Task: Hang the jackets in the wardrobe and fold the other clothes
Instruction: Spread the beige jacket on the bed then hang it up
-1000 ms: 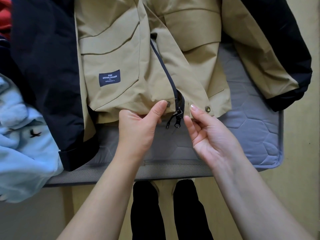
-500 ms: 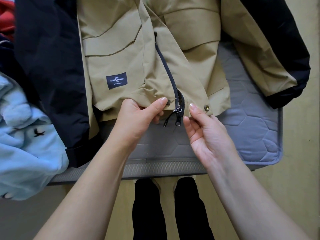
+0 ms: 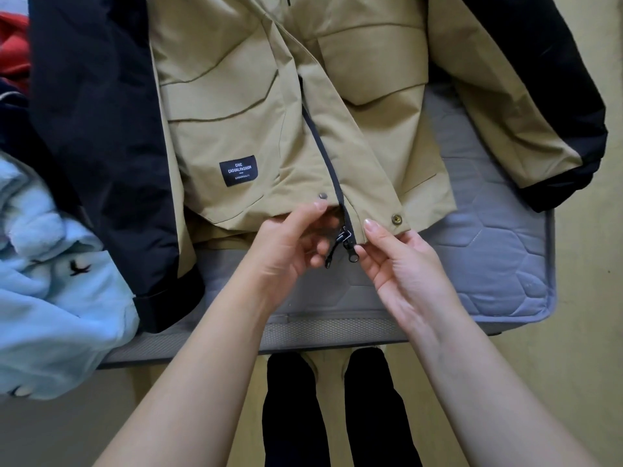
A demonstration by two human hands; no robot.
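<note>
You've got the jacket (image 3: 236, 129) flat on the mattress (image 3: 488, 264), left hand (image 3: 286, 244) and right hand (image 3: 401, 264) each pinching its hem beside the zipper slider (image 3: 344, 238), but skewed halves could jam it!

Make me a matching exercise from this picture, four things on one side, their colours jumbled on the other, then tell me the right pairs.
Things:
1. jacket
2. fleece with the bird motifs
3. mattress
4. label sewn on the jacket

Colours:
A. grey
B. light blue
C. tan with black sleeves
D. dark with white lettering

Pairs: 1-C, 2-B, 3-A, 4-D
</note>
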